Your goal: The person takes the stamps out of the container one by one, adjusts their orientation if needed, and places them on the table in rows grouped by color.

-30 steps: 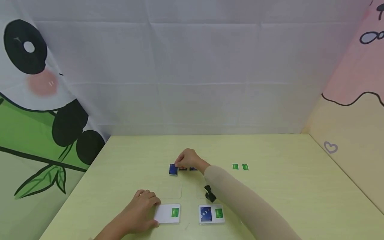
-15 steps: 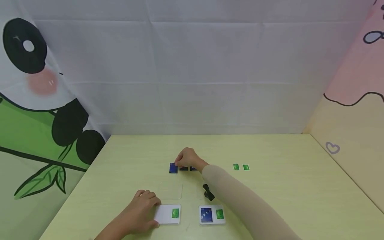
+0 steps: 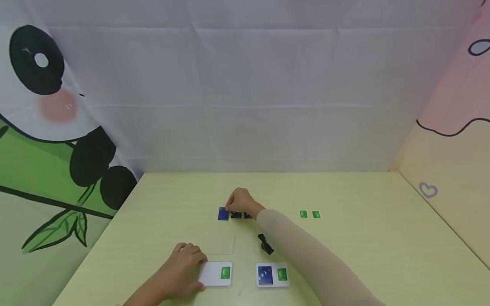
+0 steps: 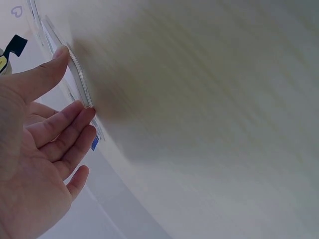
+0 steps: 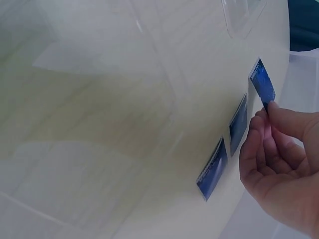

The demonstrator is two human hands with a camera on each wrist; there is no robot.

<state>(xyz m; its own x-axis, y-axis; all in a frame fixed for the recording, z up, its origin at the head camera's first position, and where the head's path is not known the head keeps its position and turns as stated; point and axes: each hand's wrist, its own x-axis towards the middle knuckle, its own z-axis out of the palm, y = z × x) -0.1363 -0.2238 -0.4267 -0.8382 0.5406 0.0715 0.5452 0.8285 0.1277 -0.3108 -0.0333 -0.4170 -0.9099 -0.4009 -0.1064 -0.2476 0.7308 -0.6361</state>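
Observation:
My right hand (image 3: 244,202) reaches over the middle of the table and pinches a small blue picture card (image 5: 262,82) between thumb and fingertips. Two more blue cards, a nearer one (image 5: 239,119) and a farther one (image 5: 213,169), lie in a row beside it, partly covered by that hand in the head view. Near the front, my left hand (image 3: 183,270) grips a flat white plate (image 3: 210,273) by its left end, thumb on one edge and fingers on the opposite edge. A green picture (image 3: 225,273) sits at the plate's right end.
Right of it lies a similar white plate (image 3: 275,278) bearing a blue picture and a green one. Two small green cards, one left (image 3: 303,214) and one right (image 3: 316,215), lie farther back. A clear plastic piece (image 3: 220,245) rests behind the left plate. A black strap (image 3: 265,244) hangs by the right forearm.
The head view has turned slightly left. My right hand keeps its pinch on the blue card, whose near edge has shifted slightly away from the front. My left hand stays on the plate.

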